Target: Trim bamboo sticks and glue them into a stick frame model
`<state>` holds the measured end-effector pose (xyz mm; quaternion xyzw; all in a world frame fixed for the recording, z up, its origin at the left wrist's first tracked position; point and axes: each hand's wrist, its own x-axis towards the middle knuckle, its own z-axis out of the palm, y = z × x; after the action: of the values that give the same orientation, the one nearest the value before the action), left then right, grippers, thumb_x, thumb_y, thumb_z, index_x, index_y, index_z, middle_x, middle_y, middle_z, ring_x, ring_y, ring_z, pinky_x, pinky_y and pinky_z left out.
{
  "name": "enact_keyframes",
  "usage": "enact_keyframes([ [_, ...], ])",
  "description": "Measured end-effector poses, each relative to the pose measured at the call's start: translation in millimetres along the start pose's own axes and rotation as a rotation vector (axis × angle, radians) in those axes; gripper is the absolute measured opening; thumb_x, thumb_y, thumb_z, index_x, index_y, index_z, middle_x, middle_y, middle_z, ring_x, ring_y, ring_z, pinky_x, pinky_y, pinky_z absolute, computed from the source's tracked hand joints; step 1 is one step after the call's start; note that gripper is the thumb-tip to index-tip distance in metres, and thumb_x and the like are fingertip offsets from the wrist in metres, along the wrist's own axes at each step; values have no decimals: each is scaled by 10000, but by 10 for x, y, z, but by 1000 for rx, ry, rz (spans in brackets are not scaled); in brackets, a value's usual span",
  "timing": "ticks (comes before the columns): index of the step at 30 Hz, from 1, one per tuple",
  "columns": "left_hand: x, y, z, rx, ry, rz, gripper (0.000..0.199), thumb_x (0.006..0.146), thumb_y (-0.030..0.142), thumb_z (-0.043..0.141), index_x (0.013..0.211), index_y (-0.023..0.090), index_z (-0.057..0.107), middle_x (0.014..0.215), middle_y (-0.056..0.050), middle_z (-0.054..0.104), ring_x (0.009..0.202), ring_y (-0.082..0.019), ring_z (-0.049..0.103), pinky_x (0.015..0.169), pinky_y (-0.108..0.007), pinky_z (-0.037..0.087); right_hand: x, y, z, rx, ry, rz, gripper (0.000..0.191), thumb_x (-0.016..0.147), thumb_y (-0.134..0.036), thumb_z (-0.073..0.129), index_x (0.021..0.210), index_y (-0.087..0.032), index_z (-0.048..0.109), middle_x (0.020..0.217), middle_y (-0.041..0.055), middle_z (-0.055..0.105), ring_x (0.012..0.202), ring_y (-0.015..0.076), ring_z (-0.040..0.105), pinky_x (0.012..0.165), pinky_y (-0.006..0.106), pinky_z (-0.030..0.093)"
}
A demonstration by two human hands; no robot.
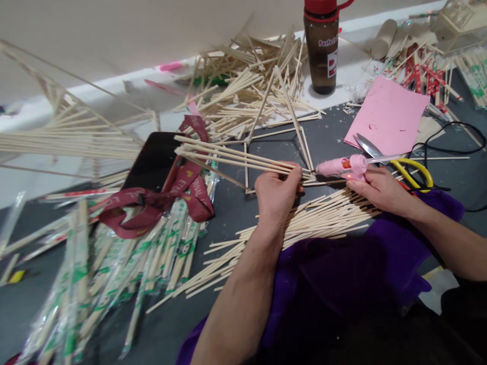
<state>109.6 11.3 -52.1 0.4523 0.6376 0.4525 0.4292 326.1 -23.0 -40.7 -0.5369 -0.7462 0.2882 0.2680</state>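
Note:
My left hand (278,190) is closed around the right part of a stick frame (236,158) made of several long pale sticks joined at their ends. In my right hand (380,188) is a pink glue gun (342,166), its tip touching or very near the frame's right-hand joint. A clear glue stick juts from the gun's back. Loose sticks (319,218) lie on the dark mat just below both hands. Behind the left hand rises a triangular stick piece (289,104).
A brown bottle (323,56) with a red lid stands behind. Yellow-handled scissors (424,175) and pink paper (388,114) lie at right. At left are a phone (150,159), a maroon lanyard (127,213), wrapped chopsticks (110,279) and a larger stick structure (68,142). More sticks are heaped behind.

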Motion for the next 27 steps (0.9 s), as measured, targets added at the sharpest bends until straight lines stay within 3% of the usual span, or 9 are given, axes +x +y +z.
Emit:
enact_keyframes([
  [12,5,-15,-1,27,1,-7,199,692,324,654,769,144,688,461,28,582,411,-117,570,365,-167,382,7,-3,10,-3,24,-1,324,910,-417,478,698,-201,593,730,42,608,676,169,529,670,304,424],
  [17,1,-8,-7,31,-10,3,208,691,331,651,773,143,688,470,24,590,414,-120,573,365,-171,380,8,-15,4,-21,0,-32,294,910,-398,474,844,-193,673,774,52,635,707,183,554,702,318,445],
  [27,1,1,-2,30,-10,0,205,686,329,652,765,143,683,479,24,592,415,-121,579,362,-171,379,10,-17,5,-2,34,-12,290,909,-405,468,727,-209,579,761,53,627,693,179,551,693,320,438],
])
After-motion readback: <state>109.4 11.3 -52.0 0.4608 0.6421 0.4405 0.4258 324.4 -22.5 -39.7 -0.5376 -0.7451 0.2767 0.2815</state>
